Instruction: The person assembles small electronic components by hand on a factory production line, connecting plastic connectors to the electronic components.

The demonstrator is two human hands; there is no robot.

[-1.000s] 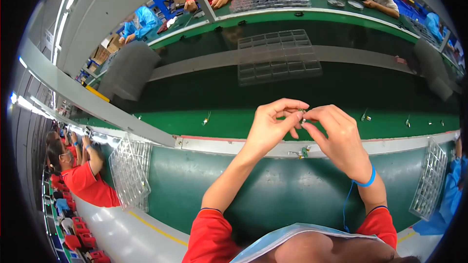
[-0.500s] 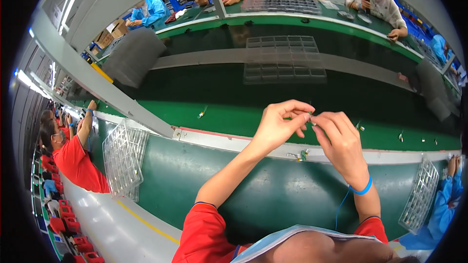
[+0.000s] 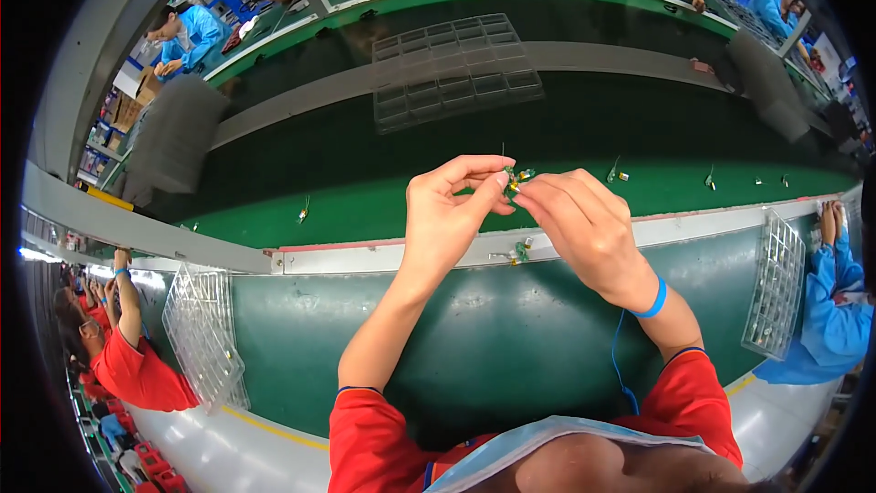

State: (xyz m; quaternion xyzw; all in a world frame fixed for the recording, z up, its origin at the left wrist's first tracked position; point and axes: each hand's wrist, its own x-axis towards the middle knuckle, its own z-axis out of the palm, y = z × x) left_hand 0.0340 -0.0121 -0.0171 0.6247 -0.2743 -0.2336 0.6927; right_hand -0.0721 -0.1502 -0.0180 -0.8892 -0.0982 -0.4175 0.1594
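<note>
Over the edge of the dark green belt point(image 3: 420, 178), both my hands meet at a small green circuit board point(image 3: 512, 173) with yellow and silver parts and a thin wire sticking up. My left hand point(image 3: 447, 210) pinches it from the left between thumb and fingertips. From the right, my right hand point(image 3: 589, 233), with a blue wrist strap point(image 3: 655, 298), is closed on its yellow end; the fingers partly hide the piece. Just below, a similar green board with silver parts point(image 3: 520, 251) lies on the pale metal rail point(image 3: 383, 258).
Small wired parts lie along the belt, one to the left point(image 3: 304, 214) and several to the right point(image 3: 710, 181). Clear compartment trays stand beyond the belt's middle point(image 3: 456, 73), at left point(image 3: 205, 338) and at right point(image 3: 774, 283). A metal post point(image 3: 137, 224) crosses the left. Co-workers sit around.
The view has shifted, so the surroundings sit differently in the picture. My hands stay together, and more of the small circuit board with its yellow part now shows between my fingers.
</note>
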